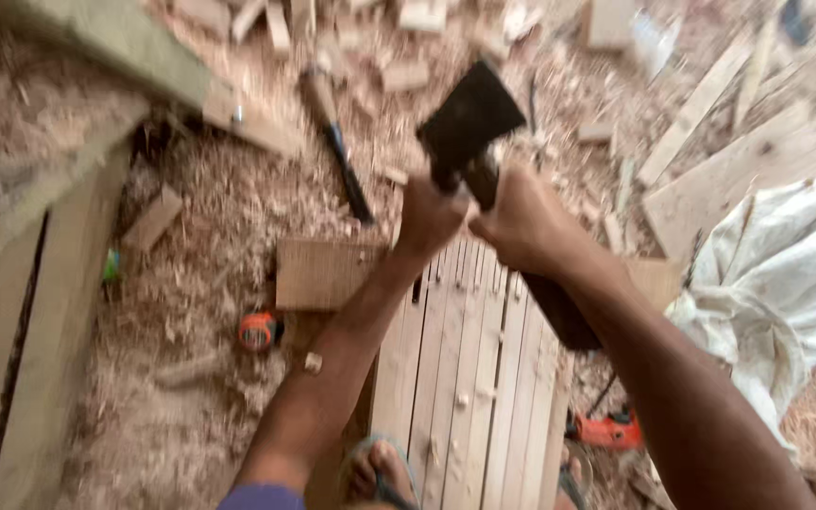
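Just above centre frame, the left hand point(430, 215) is closed in a fist around the neck of a hatchet point(484, 151), right below its dark, wedge-shaped head, which points toward 12 o'clock. Touching it at 3 o'clock, the right hand point(524, 220) is wrapped shut around the same tool, and the dark wooden handle point(559, 312) runs down behind the right forearm toward 5 o'clock. Below both hands, at 6 o'clock, lies a row of pale wooden slats point(469, 368) set side by side, running lengthwise toward the person's sandalled foot point(380, 472) at the bottom edge. At 9 o'clock from the slats sits a flat rectangular board point(318, 274), touching their upper left corner. Further out at 8 o'clock an orange tape measure point(259, 332) rests on the sawdust-covered floor point(191, 283). At 11 o'clock from the hands a hammer point(337, 142) with a dark grip lies among wood offcuts. A white cloth sack point(776, 283) is heaped at 3 o'clock, and an orange power tool point(608, 430) lies at 5 o'clock beside the slats.
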The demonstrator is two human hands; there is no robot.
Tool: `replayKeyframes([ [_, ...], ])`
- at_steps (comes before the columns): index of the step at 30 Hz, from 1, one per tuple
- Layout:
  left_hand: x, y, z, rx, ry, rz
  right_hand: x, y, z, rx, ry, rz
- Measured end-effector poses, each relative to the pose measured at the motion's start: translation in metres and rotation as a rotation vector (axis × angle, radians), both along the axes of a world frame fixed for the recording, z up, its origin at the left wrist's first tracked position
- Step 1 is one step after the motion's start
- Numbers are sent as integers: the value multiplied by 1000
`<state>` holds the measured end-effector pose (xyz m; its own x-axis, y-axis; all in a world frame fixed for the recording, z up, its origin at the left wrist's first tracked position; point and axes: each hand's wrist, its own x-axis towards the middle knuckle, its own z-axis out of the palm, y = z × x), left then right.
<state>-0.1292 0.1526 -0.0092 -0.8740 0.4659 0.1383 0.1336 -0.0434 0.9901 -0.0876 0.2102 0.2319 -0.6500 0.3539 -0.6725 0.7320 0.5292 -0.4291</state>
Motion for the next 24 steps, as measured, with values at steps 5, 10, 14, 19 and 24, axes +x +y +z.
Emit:
replayKeyframes([
  [5, -23, 4, -5, -98, -221, 32, 42, 31, -8, 87, -12, -60],
  [10, -31, 10, -6, -71, -150, 57, 4, 21, 53, 211, 465, -138],
  [14, -8, 3, -9, -7, -100, 56, -18, -4, 3, 177, 2, 146],
  [19, -20, 10, -13, -62, -321, 143, 29, 24, -40, 49, -142, 56],
  [24, -36, 18, -3, -146, -228, 157, 23, 17, 35, 146, 187, -92],
])
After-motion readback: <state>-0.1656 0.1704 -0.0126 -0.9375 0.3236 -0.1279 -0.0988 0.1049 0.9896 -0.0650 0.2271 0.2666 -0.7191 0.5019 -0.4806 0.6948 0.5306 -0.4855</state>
